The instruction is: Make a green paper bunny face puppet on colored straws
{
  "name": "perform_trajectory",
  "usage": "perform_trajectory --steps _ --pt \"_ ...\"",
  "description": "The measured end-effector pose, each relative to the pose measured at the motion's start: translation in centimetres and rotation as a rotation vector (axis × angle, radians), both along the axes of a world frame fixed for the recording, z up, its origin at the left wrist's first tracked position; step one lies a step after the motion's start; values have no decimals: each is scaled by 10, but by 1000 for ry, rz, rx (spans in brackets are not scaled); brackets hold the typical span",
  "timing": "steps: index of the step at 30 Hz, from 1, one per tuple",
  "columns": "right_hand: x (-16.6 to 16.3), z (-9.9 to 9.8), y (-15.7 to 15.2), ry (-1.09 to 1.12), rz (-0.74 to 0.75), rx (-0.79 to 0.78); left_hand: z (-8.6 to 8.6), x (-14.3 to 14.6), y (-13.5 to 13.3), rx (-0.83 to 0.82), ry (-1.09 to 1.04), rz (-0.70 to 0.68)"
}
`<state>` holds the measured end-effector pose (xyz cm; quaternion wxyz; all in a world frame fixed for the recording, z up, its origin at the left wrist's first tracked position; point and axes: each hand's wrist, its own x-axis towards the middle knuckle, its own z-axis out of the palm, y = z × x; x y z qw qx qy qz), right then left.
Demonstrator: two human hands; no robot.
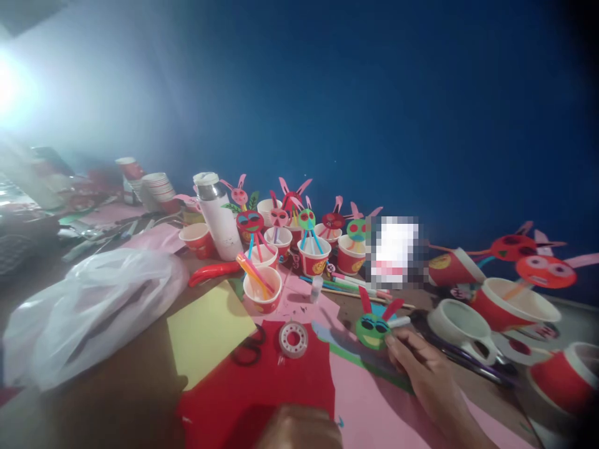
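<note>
Two hands work at the worktop's near edge. The right hand (421, 368) grips a marker (400, 322), whose long axis points left at the green bunny face (372, 332), just beside the fingertips. The left hand (299, 429) is farther off over red paper (281, 380), too blurred to tell its grip.

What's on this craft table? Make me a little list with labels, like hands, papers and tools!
Place: table in front of a blue wall
Right: right hand, fingertips at a green bunny face with red ears
Left: left hand, blurred, on red paper at the bottom edge
Papers: yellow paper, pink paper
Tools: tape roll on the red paper, black scissors at its edge
Behind: red paper cups holding bunny faces on straws, white bottle
Far left: white plastic bag
</note>
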<state>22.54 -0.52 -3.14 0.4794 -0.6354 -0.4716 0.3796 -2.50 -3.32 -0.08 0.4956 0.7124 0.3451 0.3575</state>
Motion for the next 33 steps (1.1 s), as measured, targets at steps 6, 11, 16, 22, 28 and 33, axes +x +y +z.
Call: perform_trajectory --steps 6,11,16,22,28,33 --pt "4 -6 -4 44 -21 29 9 -63 8 608 532 252" --pt "5 1 -5 238 -57 127 -25 -123 29 904 985 364" --pt "8 8 0 405 -70 209 -43 -149 48 975 1025 320" --pt "11 9 1 410 -83 238 -3 -109 20 763 892 357" --pt "14 5 3 415 -104 207 24 -18 20 655 768 -34" --pt "19 6 3 417 -130 210 11 32 25 646 942 -333"
